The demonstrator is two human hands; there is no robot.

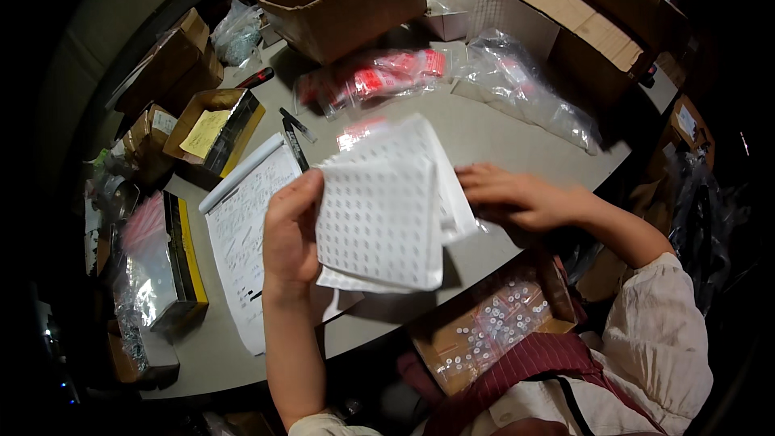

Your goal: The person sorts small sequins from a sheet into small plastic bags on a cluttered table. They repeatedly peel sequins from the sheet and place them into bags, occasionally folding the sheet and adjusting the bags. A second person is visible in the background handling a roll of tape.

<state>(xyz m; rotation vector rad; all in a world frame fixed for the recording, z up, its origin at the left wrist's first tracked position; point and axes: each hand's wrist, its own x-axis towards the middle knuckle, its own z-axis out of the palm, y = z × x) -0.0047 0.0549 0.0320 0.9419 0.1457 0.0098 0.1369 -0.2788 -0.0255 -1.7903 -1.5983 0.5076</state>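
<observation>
My left hand (292,230) is closed on a small stack of white label sheets (379,222), thumb on the front. Rows of tiny printed marks cover the front sheet, and more sheets fan out behind it. At the stack's right edge is my right hand (517,198), fingers stretched toward the back sheets; whether the fingertips touch them is hard to tell. Under and left of the stack lies a clipboard (278,149) with a handwritten sheet (234,250). A black marker (297,124) lies just beyond it. Red-printed plastic bags (375,77) lie farther back.
Below the table edge, an open carton (557,324) holds bags of small white round pieces (500,323). Cardboard boxes (343,12) line the back. A clear plastic bag (525,89) lies at far right. Yellow-black boxes (234,133) stand at left, near a red-black tool (257,77).
</observation>
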